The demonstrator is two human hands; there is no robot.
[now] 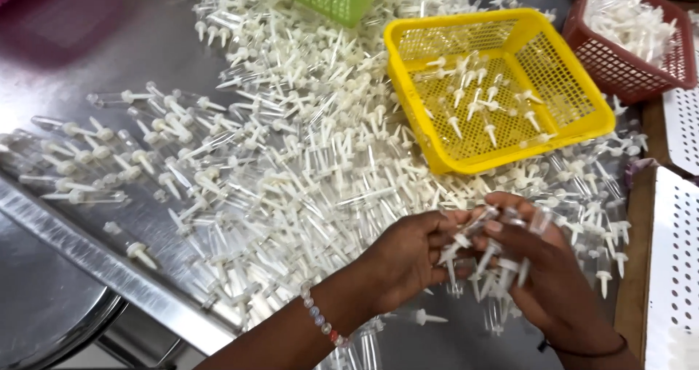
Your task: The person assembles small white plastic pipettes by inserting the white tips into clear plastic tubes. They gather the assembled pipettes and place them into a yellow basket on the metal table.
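Both my left hand (pixel 408 257) and right hand (pixel 535 268) have fingers clamped on a bundle of capped tubes (pixel 484 264); I should grip evenly, tips aligned.

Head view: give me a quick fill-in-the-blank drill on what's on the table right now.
1. Both hands, left hand and right hand, hold a bunch of small clear ____ with white tips.
2. The basket nearest the hands is ____ in colour.
3. The beaded bracelet sits on the ____ wrist.
4. The red basket is ____ with white parts.

Missing words: tubes; yellow; left; filled
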